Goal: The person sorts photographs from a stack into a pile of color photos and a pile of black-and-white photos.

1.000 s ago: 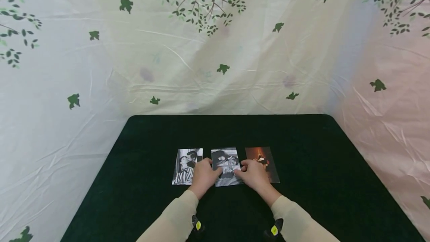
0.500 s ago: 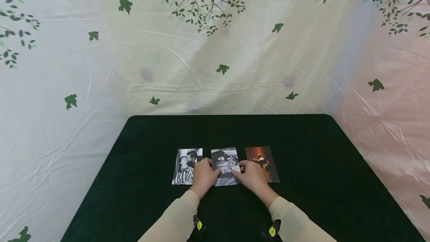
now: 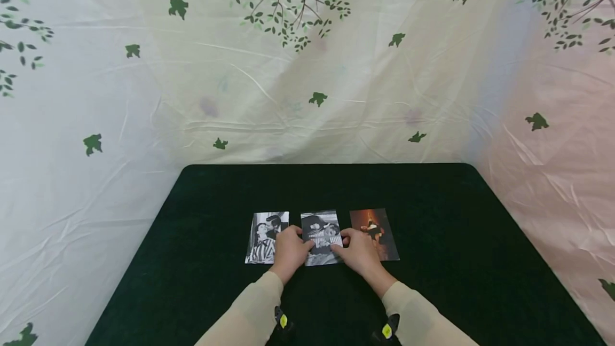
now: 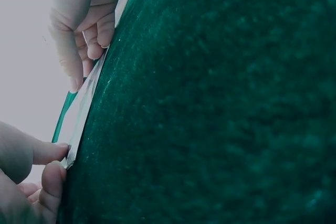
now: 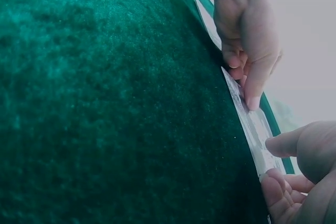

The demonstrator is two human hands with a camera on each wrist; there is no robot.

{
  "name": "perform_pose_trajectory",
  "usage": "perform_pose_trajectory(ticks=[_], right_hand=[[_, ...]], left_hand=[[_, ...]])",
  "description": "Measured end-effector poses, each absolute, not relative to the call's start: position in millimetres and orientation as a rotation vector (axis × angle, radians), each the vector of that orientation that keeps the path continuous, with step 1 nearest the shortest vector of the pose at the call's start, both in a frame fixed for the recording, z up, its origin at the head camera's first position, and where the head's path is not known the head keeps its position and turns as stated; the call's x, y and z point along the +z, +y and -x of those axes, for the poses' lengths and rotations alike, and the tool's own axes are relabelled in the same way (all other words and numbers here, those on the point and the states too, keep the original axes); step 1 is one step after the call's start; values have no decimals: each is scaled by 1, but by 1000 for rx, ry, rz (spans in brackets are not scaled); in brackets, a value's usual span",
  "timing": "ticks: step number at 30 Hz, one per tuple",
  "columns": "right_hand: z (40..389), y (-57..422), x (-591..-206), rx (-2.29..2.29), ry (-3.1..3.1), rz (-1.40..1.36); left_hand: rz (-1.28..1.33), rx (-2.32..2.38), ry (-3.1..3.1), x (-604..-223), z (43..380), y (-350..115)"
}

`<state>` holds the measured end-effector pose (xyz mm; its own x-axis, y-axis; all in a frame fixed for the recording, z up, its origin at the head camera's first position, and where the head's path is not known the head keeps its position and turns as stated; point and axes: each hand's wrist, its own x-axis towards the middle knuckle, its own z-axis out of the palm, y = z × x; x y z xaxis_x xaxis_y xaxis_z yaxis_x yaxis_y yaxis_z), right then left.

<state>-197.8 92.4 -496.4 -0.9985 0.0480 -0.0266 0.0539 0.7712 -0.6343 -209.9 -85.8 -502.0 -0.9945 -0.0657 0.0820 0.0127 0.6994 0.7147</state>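
Three photo prints lie in a row on the dark green cloth. At the middle black-and-white photo (image 3: 321,227), my left hand (image 3: 290,250) pinches the left edge, thumb on the face. Opposite it, my right hand (image 3: 359,251) pinches the right edge with thumb and fingers. My left hand (image 4: 31,166) also shows at the photo's edge in the left wrist view, and my right hand (image 5: 299,171) in the right wrist view. My hands partly cover the left black-and-white photo (image 3: 261,239) and the orange-brown right photo (image 3: 383,223).
The green cloth-covered table (image 3: 192,260) extends on all sides of the photos. Behind it hangs a pale curtain (image 3: 269,122) printed with leaves and branches. Cream sleeves (image 3: 254,303) cover both forearms, with small dark devices bearing yellow marks at the wrists.
Both hands and the middle photo have shifted very slightly leftward in view. My right hand sits a little closer in on the photo's right edge. The outer photos look unmoved on the cloth.
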Motion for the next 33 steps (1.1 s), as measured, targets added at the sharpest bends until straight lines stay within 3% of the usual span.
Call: perform_pose_trajectory(ticks=[16,33], right_hand=[[198,91,-504,-1003,2989,-109],[194,90,-502,-973,3026,-113]], left_hand=[[-221,-1335,-2763,-502,212,-87],[-151,-1335,-2689,-504,209,-86]])
